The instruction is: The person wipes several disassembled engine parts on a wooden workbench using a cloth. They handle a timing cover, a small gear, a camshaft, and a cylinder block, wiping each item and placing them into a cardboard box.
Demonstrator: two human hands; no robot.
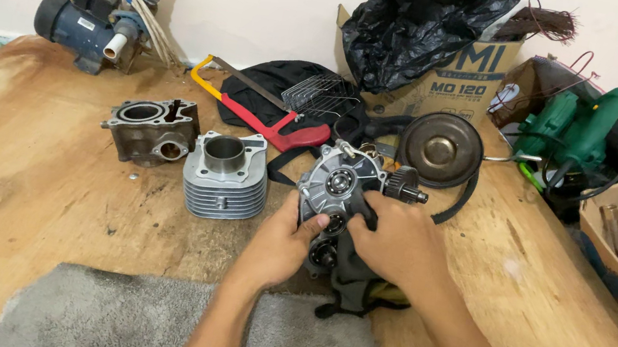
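Finned cylinder [225, 176], hacksaw [265, 112], blue pump [90, 23] on wooden bench [28, 183]

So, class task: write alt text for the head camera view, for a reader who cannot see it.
Two bare hands, the left hand and right hand, hold a grey metal gear housing with bearings over a wooden workbench. Beside it stand a finned engine cylinder and a darker cylinder head, with a red hacksaw behind.

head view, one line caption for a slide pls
Both hands, left and right, grip a grey gear housing on a wooden bench, beside a finned cylinder.
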